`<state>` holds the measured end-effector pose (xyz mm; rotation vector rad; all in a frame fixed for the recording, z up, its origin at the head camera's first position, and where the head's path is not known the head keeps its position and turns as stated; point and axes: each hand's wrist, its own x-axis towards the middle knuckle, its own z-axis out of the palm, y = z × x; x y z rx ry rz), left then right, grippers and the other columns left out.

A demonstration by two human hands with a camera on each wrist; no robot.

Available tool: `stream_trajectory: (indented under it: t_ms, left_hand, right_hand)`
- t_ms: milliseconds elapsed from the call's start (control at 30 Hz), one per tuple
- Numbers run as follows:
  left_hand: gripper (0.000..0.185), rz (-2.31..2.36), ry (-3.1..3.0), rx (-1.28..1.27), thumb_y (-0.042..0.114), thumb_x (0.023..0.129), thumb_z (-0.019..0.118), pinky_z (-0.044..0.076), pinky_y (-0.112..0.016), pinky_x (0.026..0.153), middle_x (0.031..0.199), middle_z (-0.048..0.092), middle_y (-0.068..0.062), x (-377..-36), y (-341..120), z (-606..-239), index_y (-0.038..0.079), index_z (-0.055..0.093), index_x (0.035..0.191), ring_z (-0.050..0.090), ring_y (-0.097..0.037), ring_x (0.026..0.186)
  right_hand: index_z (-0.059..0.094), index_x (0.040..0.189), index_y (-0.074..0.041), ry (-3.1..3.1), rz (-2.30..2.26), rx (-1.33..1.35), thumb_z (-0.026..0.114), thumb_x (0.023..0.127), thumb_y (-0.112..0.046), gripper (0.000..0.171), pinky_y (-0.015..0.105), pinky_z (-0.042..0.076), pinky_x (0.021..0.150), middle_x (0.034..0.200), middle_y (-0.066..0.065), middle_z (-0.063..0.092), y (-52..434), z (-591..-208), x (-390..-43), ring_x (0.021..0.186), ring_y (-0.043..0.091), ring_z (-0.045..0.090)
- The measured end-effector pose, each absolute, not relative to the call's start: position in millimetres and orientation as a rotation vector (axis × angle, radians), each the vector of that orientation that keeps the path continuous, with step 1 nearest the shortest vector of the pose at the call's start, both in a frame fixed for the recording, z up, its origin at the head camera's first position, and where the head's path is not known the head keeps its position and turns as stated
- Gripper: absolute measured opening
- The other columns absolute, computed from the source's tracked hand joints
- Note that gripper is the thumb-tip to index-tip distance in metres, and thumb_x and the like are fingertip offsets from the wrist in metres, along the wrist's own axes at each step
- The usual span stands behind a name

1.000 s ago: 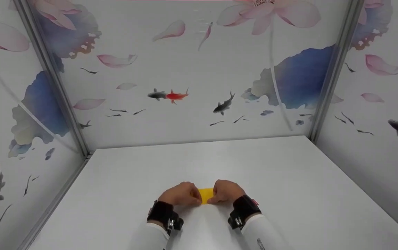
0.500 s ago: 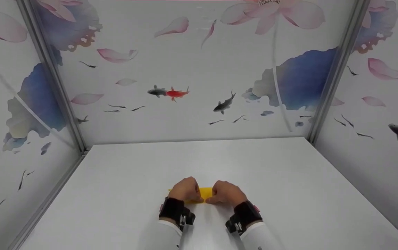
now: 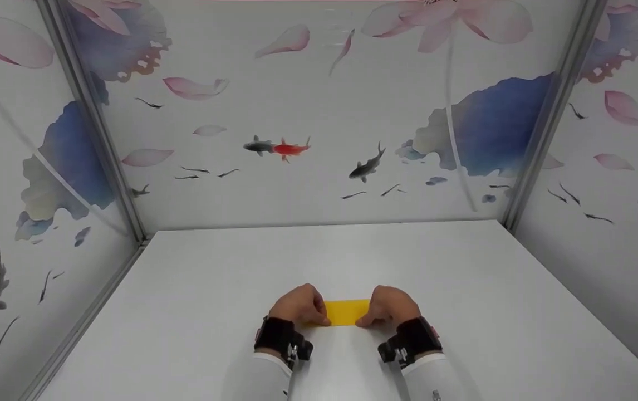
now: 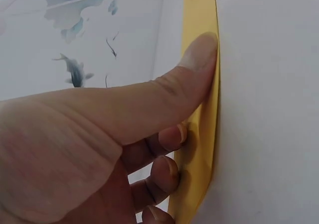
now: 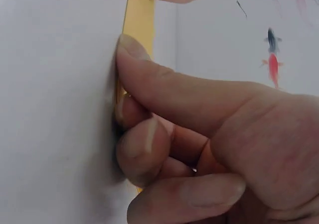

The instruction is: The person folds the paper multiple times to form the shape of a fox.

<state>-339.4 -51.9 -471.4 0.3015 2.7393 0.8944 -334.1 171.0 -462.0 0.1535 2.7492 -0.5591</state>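
A yellow strip of what looks like folded paper (image 3: pixel 347 313) lies low over the white table between my hands. My left hand (image 3: pixel 299 305) holds its left part. In the left wrist view the thumb presses along the edge of the yellow paper (image 4: pixel 199 15), and curled fingertips touch the paper below it. My right hand (image 3: pixel 392 306) pinches the right part. The right wrist view has its thumb at the edge of the yellow paper (image 5: pixel 139 20), with bent fingers beneath. Both ends of the strip are hidden by the hands in the head view.
The white tabletop (image 3: pixel 319 256) stretches out around the hands. White panels printed with flowers and fish enclose it, with a back wall (image 3: pixel 319 195), a left wall (image 3: pixel 91 289) and a right wall (image 3: pixel 586 250). Metal posts (image 3: pixel 121 206) stand at the back corners.
First my left hand slid right, closer to the right hand. Since then my right hand has moved right along the strip, so more yellow shows between the hands.
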Motion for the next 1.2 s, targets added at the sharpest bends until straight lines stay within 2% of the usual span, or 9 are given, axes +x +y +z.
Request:
stream_trajectory:
  t_ms: [167,400,500,633,700,767,933,1067,1200]
  left_hand:
    - [0.016,0.888,2.715,0.296,0.019,0.085,0.095,0.051,-0.037,0.081,0.091,0.072,-0.003,-341.3,-52.3,-467.4,0.014,0.08,0.083,0.059,-0.023,0.084]
    - [0.013,0.893,2.694,0.309,0.014,0.084,0.095,0.052,-0.041,0.087,0.097,0.075,-0.003,-339.0,-57.8,-464.7,0.016,0.082,0.085,0.061,-0.024,0.09]
    - [0.011,0.863,2.713,0.317,0.021,0.087,0.093,0.051,-0.039,0.084,0.097,0.077,-0.003,-340.4,-57.7,-466.5,0.014,0.085,0.09,0.061,-0.023,0.088]
    - [0.022,0.878,2.768,0.333,0.029,0.089,0.092,0.052,-0.036,0.077,0.092,0.078,-0.003,-344.4,-52.0,-472.5,0.009,0.086,0.095,0.061,-0.021,0.081]
    - [0.024,0.891,2.811,0.351,0.029,0.087,0.094,0.053,-0.038,0.08,0.096,0.074,-0.002,-346.2,-48.5,-475.7,0.009,0.083,0.095,0.059,-0.023,0.086]
    - [0.026,0.895,2.853,0.373,0.027,0.084,0.096,0.053,-0.043,0.09,0.1,0.071,-0.002,-347.0,-45.6,-477.6,0.01,0.081,0.097,0.057,-0.024,0.093]
    - [0.036,0.868,2.888,0.399,0.023,0.083,0.096,0.045,-0.056,0.111,0.109,0.069,-0.006,-347.6,-41.0,-477.9,0.01,0.079,0.111,0.057,-0.028,0.105]
    - [0.046,0.842,2.872,0.373,0.023,0.083,0.097,0.043,-0.059,0.115,0.115,0.071,-0.009,-348.5,-38.9,-476.0,0.007,0.077,0.121,0.059,-0.031,0.109]
    - [0.048,0.865,2.819,0.319,0.023,0.081,0.098,0.049,-0.057,0.113,0.122,0.068,-0.009,-349.6,-37.4,-473.7,0.007,0.076,0.121,0.059,-0.031,0.11]
  right_hand:
    - [0.076,0.085,-0.008,2.696,-0.596,0.219,0.096,0.082,-0.039,0.037,0.025,0.036,0.06,0.065,-0.001,0.055,189.4,-459.5,-339.9,0.061,0.013,0.046]
    - [0.076,0.081,-0.009,2.685,-0.592,0.149,0.094,0.083,-0.039,0.035,0.025,0.036,0.059,0.065,-0.001,0.056,197.1,-464.3,-341.8,0.06,0.013,0.046]
    - [0.075,0.08,-0.009,2.687,-0.57,0.12,0.093,0.084,-0.04,0.036,0.026,0.036,0.06,0.066,-0.001,0.057,198.6,-466.9,-343.2,0.061,0.015,0.047]
    - [0.075,0.079,-0.01,2.682,-0.569,0.1,0.093,0.084,-0.041,0.036,0.027,0.034,0.059,0.065,-0.001,0.057,200.1,-467.0,-344.1,0.06,0.014,0.045]
    - [0.076,0.077,-0.01,2.679,-0.571,0.092,0.093,0.084,-0.041,0.036,0.026,0.033,0.058,0.063,-0.002,0.057,200.3,-466.7,-344.2,0.058,0.013,0.044]
    - [0.077,0.076,-0.01,2.672,-0.575,0.085,0.093,0.084,-0.04,0.035,0.025,0.033,0.057,0.061,-0.002,0.057,199.7,-465.7,-343.8,0.057,0.013,0.043]
    - [0.077,0.076,-0.011,2.662,-0.588,0.079,0.092,0.084,-0.04,0.034,0.025,0.032,0.057,0.06,-0.003,0.058,197.6,-464.7,-343.4,0.057,0.012,0.043]
    - [0.078,0.077,-0.011,2.661,-0.591,0.082,0.092,0.085,-0.041,0.034,0.025,0.032,0.056,0.06,-0.003,0.056,198.0,-463.4,-342.8,0.056,0.011,0.041]
    - [0.077,0.081,-0.011,2.649,-0.637,0.083,0.091,0.085,-0.037,0.03,0.025,0.034,0.056,0.063,-0.002,0.057,200.3,-462.1,-342.4,0.056,0.012,0.043]
